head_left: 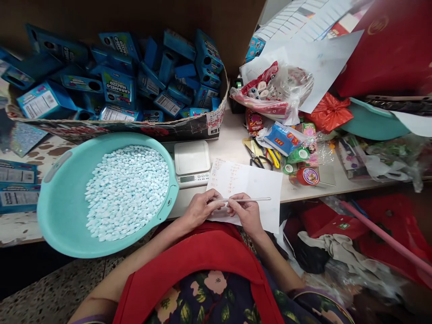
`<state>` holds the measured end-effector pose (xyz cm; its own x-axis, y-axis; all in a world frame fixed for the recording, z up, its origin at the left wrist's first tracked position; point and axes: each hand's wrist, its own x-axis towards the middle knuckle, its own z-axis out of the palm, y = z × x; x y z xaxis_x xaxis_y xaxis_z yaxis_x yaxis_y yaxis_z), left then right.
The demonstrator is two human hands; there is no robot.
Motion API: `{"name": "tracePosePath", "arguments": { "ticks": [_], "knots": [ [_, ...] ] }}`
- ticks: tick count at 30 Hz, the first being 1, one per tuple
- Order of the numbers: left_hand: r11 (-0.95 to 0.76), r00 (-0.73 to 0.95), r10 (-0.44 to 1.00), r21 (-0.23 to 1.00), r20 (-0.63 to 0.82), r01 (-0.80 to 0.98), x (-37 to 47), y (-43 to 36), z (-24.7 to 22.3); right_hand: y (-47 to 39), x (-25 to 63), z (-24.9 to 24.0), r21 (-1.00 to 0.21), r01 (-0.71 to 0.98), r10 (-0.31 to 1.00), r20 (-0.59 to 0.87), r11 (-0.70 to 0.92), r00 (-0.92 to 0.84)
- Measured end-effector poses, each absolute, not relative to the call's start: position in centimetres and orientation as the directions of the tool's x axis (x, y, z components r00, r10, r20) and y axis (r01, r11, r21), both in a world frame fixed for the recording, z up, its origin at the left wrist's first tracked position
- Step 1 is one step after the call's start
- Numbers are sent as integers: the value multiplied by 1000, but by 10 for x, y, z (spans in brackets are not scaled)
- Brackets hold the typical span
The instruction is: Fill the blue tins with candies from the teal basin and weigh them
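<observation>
My left hand (200, 208) and my right hand (247, 212) meet over a white sheet of paper (263, 180). Between the pinched fingers of both lies a thin, pale pen-like stick (261, 199), held level and pointing right; its left end is partly hidden by the fingers. Orange handwriting in columns covers the upper left of the sheet. Just behind my left hand stands a white kitchen scale (191, 158) with nothing on its plate. To the left, a turquoise basin (60, 211) holds a heap of small pale blue-white sweets (128, 193).
Behind the basin is a cardboard box (141, 130) full of blue candy packets (118, 85). Scissors (258, 159), yellow-handled pliers (274, 157), green tape rolls (299, 154) and a plastic bag (293, 90) crowd the right. Blue packets (18, 198) lie at far left.
</observation>
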<state>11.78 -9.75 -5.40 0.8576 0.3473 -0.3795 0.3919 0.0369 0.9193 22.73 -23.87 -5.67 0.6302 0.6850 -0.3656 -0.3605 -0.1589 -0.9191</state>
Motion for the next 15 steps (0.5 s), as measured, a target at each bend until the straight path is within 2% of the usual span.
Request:
{"name": "tracePosePath", "arguments": {
  "ticks": [15],
  "knots": [
    [21,882,282,921,-378,389,115,-105,-45,-243,215,-66,-859,-489,673,-453,-153,585]
  ]
}}
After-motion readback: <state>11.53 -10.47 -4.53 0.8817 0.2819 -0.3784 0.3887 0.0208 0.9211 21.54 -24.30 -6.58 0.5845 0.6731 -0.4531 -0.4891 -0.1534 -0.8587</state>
